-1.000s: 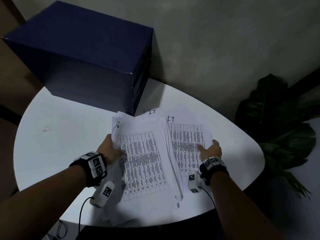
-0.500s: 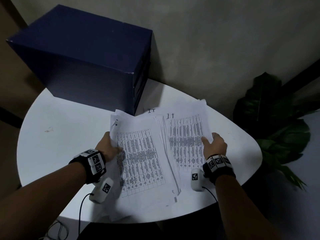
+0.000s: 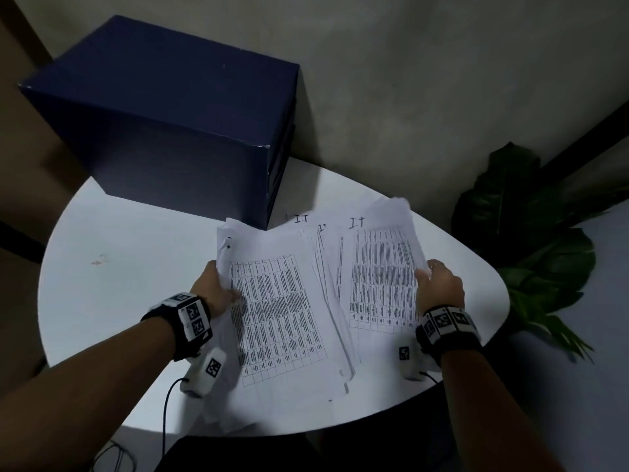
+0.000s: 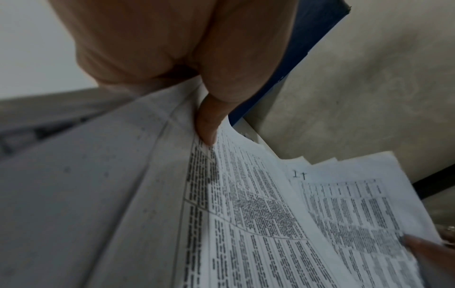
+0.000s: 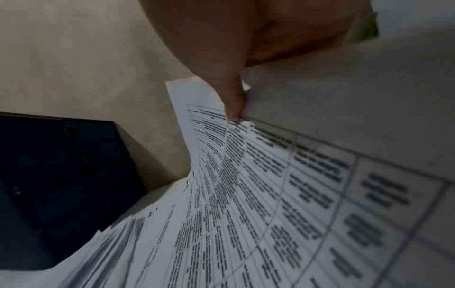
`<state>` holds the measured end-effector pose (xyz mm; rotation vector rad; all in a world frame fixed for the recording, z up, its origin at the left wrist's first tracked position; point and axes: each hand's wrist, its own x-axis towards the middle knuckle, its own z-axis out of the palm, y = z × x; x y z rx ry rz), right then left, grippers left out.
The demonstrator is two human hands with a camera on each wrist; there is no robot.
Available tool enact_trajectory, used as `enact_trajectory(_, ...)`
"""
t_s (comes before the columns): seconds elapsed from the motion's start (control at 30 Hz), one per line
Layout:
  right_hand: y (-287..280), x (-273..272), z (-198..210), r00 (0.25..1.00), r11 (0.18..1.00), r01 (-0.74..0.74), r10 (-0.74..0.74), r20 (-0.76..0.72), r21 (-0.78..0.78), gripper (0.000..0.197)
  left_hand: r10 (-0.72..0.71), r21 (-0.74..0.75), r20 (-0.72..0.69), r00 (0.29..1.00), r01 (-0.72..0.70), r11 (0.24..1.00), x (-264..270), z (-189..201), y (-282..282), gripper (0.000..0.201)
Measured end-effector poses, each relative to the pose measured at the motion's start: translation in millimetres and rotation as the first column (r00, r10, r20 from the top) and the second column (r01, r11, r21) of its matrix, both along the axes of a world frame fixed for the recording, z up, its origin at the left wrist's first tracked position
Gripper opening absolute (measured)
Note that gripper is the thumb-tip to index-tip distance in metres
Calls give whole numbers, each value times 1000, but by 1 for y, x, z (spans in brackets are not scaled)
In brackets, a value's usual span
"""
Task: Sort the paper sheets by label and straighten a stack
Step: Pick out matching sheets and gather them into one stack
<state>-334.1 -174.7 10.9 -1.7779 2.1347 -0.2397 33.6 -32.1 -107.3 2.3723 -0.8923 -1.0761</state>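
1. Paper sheets (image 3: 279, 311) lie fanned mid-frame on the white table (image 3: 119, 284).
2. Left hand (image 3: 212, 291) pinches the left pile's edge.
3. Right hand (image 3: 440, 284) clamps a lifted "I.T" sheet (image 3: 381, 267), probably one only.
4. Sorting looks partway; straightening remains.

Bare forearms; black wristbands (image 3: 190, 321) with square-coded white tags; white camera pods (image 3: 206, 373) beneath, black cable (image 3: 165, 413) trailing.
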Motion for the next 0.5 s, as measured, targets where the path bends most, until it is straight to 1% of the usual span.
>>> enact_trajectory(0.07,1,-5,-5,1000,1000,24,-24,11,19,26,-11,-13,7,1000,11,1000,0,0,-1,56)
enact_trajectory(0.1,1,-7,-3,999,1000,25,-25,24,-8,28,-10,-19,3,1000,10,1000,-1,1,-1,58)
enact_trajectory(0.13,2,-9,1,999,998,21,-18,43,-65,31,-11,-23,-7,1000,11,1000,-2,2,0,59)
enact_trajectory(0.2,3,-13,20,995,971,4,19,96,-239,37,-4,-19,-24,1000,4,1000,-2,2,1,60)
enact_trajectory(0.27,2,-16,48,984,916,-13,82,156,-400,37,-11,-21,-25,1000,10,1000,-2,2,2,62)
enact_trajectory(0.37,1,-18,90,957,833,25,139,254,-553,33,-1,-16,-36,999,1,1000,-1,2,2,61)
enact_trajectory(0.43,2,-17,108,940,796,54,163,300,-603,29,-2,-17,-37,999,2,1000,-3,6,2,61)
enact_trajectory(0.5,4,-14,110,927,822,63,162,339,-566,29,5,-31,-48,999,-6,1000,-5,11,3,61)
